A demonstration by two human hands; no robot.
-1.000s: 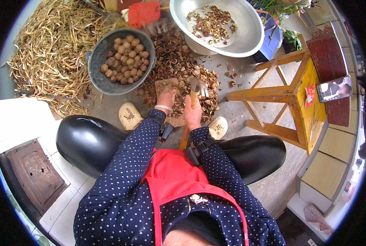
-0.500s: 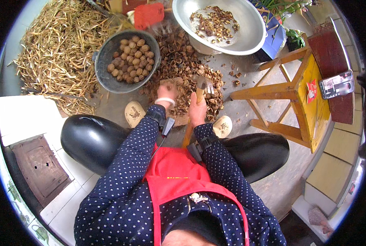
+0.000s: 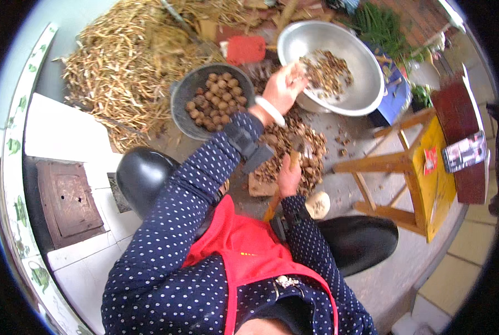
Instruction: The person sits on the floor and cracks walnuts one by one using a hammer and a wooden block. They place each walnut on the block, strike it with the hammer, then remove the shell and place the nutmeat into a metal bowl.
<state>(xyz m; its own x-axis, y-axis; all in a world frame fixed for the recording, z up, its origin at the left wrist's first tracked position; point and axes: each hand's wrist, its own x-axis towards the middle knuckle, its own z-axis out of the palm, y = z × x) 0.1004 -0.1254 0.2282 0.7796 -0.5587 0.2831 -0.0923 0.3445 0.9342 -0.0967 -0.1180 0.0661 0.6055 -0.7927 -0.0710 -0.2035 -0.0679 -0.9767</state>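
Left hand [image 3: 283,88] reached over the rim of the large metal basin [image 3: 366,78] of shelled pieces, fingers curled — contents, if any, could not be told. Right hand [image 3: 289,177] gripped a wooden-handled hammer [image 3: 285,181] above the shell heap [image 3: 294,151] — beside the dark bowl of whole nuts [image 3: 213,100].

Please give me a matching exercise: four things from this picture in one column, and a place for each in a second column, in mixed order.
Things:
1. left hand
2. right hand
3. whole nuts
4. wooden stool

Places:
A. in the dark bowl
B. at the rim of the silver basin
C. right of the shell pile
D. on a wooden handle

Pairs: 1-B, 2-D, 3-A, 4-C
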